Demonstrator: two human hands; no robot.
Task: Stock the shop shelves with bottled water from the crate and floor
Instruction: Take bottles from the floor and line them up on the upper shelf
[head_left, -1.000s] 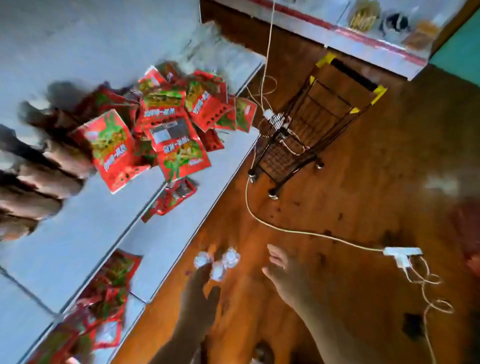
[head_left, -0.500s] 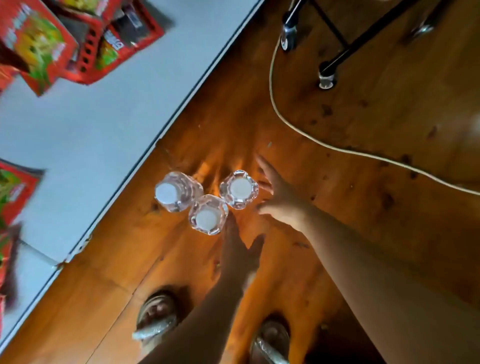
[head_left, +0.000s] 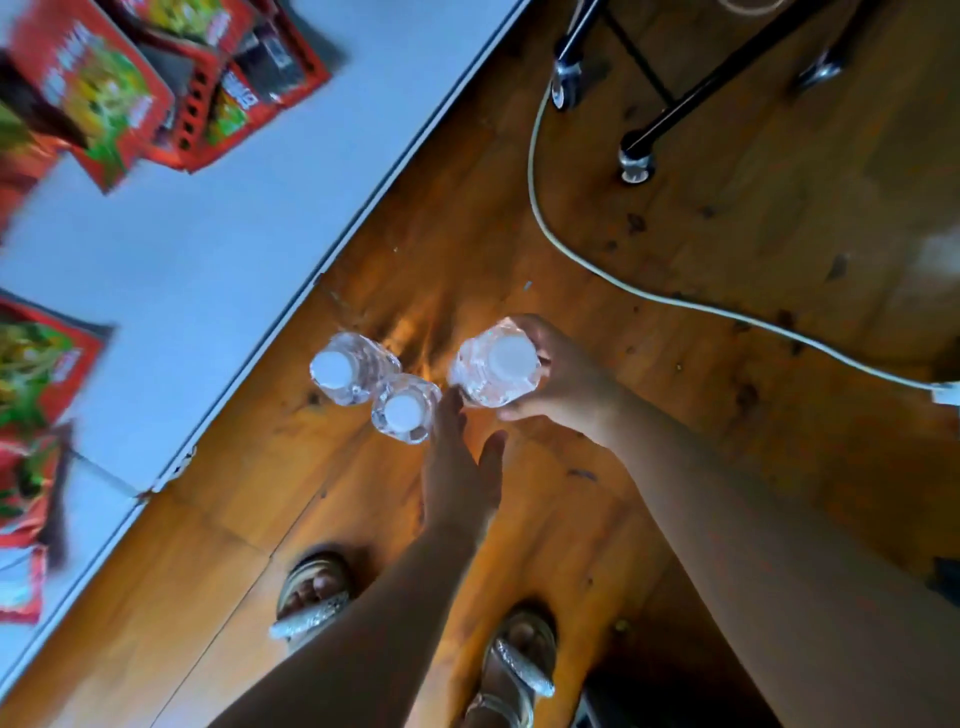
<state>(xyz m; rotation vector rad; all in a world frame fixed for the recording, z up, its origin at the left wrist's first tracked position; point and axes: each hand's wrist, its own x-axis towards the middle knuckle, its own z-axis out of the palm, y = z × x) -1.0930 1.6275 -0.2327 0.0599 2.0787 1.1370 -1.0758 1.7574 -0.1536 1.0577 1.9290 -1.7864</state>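
I get snack packets (head_left: 93, 98) motion-blurred, print unreadable, cropped at left edge; cart frame (head_left: 701, 88) cut off at top; right hand (head_left: 566, 384) fingers partly hidden behind bottle (head_left: 493, 369).

Nothing legible on my feed. Red snack packets (head_left: 93, 98) far left on the shelf (head_left: 234, 223) carry white lettering, all motion-blurred, can't read it. Near-left packets (head_left: 36, 374) same, smeared. Right water bottle (head_left: 496, 364) and the other two bottles (head_left: 353, 371): seen from above, white caps, no print I can make out.
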